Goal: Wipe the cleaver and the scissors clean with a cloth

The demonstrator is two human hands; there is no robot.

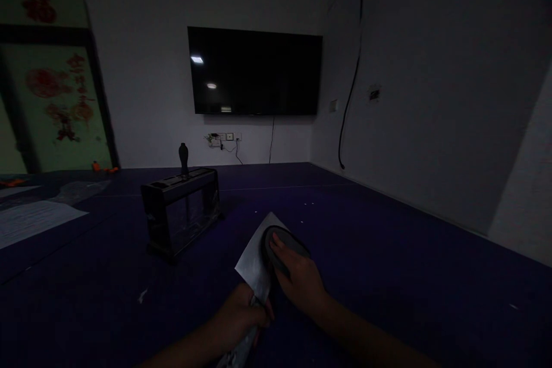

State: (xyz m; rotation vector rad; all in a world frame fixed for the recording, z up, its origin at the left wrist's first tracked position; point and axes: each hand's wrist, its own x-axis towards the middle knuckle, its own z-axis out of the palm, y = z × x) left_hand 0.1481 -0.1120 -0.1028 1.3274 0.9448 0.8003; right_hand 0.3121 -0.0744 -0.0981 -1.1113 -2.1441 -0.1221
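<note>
Silvery-grey, a flat sheet (251,259) is held in the left hand (241,315), with the fingers closed around its lower part. By the right hand (302,277), a dark rounded object (294,243) is grasped over the sheet's right edge, just ahead of the left grip; whether they are touching cannot be told. Farther ahead, left of both grips, a black stand (192,182) is placed.
</note>
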